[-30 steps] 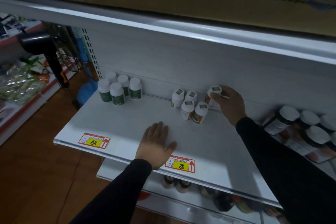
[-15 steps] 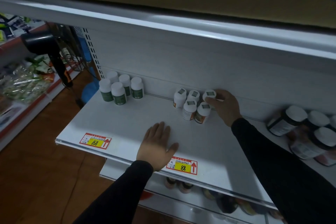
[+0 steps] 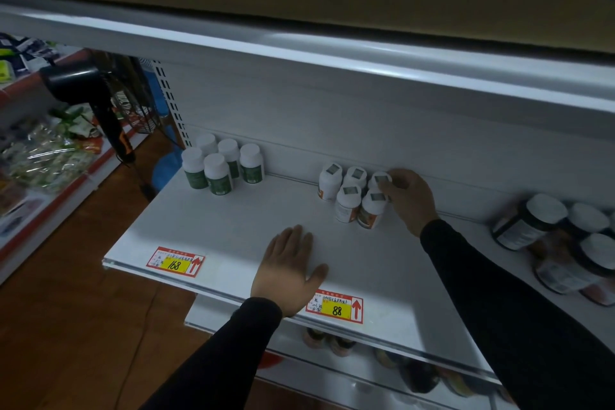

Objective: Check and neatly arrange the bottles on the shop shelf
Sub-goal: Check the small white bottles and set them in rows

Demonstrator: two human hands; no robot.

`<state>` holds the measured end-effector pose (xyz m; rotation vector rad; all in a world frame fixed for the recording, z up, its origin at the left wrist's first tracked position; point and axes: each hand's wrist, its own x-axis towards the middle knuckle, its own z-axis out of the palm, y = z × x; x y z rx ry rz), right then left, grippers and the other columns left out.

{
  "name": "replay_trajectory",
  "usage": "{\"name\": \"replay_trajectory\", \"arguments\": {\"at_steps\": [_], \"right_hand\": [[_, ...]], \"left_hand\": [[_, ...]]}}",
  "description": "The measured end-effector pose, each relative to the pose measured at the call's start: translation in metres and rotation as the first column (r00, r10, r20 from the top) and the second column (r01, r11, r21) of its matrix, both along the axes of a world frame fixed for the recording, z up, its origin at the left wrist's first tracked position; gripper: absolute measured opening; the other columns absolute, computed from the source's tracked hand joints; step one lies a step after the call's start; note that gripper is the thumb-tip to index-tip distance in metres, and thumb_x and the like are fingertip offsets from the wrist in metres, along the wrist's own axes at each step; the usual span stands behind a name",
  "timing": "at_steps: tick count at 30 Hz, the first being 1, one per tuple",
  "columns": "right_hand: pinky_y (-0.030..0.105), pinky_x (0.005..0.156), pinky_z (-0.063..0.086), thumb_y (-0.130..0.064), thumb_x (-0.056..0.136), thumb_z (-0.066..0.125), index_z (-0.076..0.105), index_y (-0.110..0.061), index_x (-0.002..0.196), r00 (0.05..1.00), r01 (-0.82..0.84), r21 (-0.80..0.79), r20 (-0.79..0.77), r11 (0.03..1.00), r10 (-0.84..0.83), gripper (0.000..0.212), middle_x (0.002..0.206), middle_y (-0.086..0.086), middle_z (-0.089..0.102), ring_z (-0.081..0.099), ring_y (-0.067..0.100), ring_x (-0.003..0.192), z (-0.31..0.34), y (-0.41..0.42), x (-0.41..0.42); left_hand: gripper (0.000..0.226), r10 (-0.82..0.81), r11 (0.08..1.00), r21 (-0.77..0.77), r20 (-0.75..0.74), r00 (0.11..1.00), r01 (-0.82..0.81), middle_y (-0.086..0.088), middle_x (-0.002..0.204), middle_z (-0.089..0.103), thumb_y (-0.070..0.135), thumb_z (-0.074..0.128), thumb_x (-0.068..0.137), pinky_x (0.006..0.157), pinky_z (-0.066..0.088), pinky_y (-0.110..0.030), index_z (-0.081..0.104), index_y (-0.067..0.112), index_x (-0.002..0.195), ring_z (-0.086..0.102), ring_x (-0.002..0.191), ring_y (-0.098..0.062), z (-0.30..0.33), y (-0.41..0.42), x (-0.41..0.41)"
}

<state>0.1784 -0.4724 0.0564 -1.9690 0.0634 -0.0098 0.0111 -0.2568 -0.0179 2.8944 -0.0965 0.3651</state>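
White metal shelf [image 3: 233, 236] fills mid-frame, with brown wood floor [image 3: 60, 326] at lower left and a black fan [image 3: 83, 90] at upper left. I see my left hand [image 3: 286, 271] lying flat on the shelf's front, fingers straight, holding nothing. My right hand [image 3: 411, 198] curls round the back-right bottle [image 3: 379, 178] of the orange-label bottles [image 3: 349, 200] at centre. Green-label bottles [image 3: 221, 166] stand further left, dark jars [image 3: 559, 236] at the right edge, yellow price tags [image 3: 334, 306] along the front lip.

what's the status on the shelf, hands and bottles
Left hand flat on shelf. Right hand fingers on back-right bottle of orange-label cluster. Nothing blocking.
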Motion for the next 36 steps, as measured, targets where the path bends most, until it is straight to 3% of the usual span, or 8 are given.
{"name": "replay_trajectory", "arguments": {"at_steps": [7,15,19,23,29,33,36], "right_hand": [[0.031,0.072,0.048,-0.027,0.084,0.073,0.071,-0.008,0.093,0.999,0.026,0.001,-0.023,1.000,-0.026,0.021,0.084,0.001,0.069,0.059,0.013,0.071,0.000,0.004,0.004],[0.046,0.088,0.054,-0.027,0.084,0.071,0.072,-0.010,0.095,0.997,0.039,0.033,-0.067,0.999,-0.037,0.020,0.094,0.006,0.073,0.064,0.020,0.084,0.005,0.003,0.001],[0.038,0.083,0.051,-0.037,0.084,0.068,0.069,-0.014,0.097,0.999,0.041,-0.059,0.002,0.997,-0.041,0.026,0.095,0.002,0.070,0.063,0.019,0.086,0.013,0.002,-0.010],[0.040,0.094,0.049,-0.028,0.090,0.063,0.066,-0.013,0.107,0.993,0.076,-0.131,0.099,0.988,-0.064,0.022,0.104,0.000,0.066,0.061,0.021,0.100,0.027,0.007,-0.021],[0.027,0.083,0.042,-0.024,0.091,0.066,0.069,-0.010,0.102,0.949,-0.010,-0.356,0.291,0.935,0.120,0.019,0.103,0.007,0.068,0.060,0.022,0.096,0.034,0.019,-0.040],[0.033,0.087,0.046,-0.024,0.087,0.071,0.070,-0.006,0.104,0.941,-0.072,-0.414,0.272,0.908,0.199,0.025,0.104,0.012,0.065,0.061,0.026,0.095,0.032,0.036,-0.053],[0.034,0.083,0.042,-0.030,0.083,0.074,0.068,-0.003,0.096,0.927,-0.101,-0.548,0.251,0.830,0.279,0.030,0.095,0.014,0.061,0.057,0.030,0.092,0.024,0.046,-0.055]], "left_hand": [[0.067,0.001,1.000,0.006,0.005,1.000,-0.001,-0.020,0.138,0.056,0.056,0.040,0.091,0.105,0.044,-0.050,0.061,0.006,0.131,0.054,0.127,-0.037,0.001,0.000,0.000],[0.067,0.002,1.000,0.005,0.014,1.000,-0.003,-0.019,0.137,0.057,0.056,0.041,0.090,0.106,0.042,-0.050,0.062,0.006,0.129,0.055,0.126,-0.037,0.000,0.000,0.000],[0.068,0.002,1.000,0.007,0.001,1.000,-0.002,-0.019,0.138,0.056,0.057,0.040,0.091,0.106,0.042,-0.049,0.061,0.006,0.131,0.055,0.126,-0.037,0.001,-0.001,0.000],[0.068,0.003,1.000,0.011,-0.015,1.000,-0.003,-0.019,0.138,0.056,0.057,0.039,0.091,0.106,0.041,-0.048,0.061,0.007,0.131,0.055,0.126,-0.036,0.003,0.000,0.000],[0.068,0.004,1.000,0.013,-0.045,0.999,-0.003,-0.018,0.138,0.057,0.058,0.038,0.091,0.106,0.040,-0.048,0.061,0.007,0.130,0.056,0.126,-0.035,0.004,-0.001,-0.001],[0.069,0.007,1.000,0.011,-0.087,0.996,-0.006,-0.018,0.139,0.056,0.059,0.037,0.091,0.107,0.039,-0.048,0.061,0.007,0.132,0.054,0.127,-0.035,0.005,0.000,0.000],[0.069,0.003,1.000,-0.005,-0.097,0.995,-0.004,-0.018,0.139,0.056,0.058,0.039,0.091,0.107,0.040,-0.049,0.061,0.007,0.131,0.055,0.127,-0.036,0.005,0.000,0.000]]}}
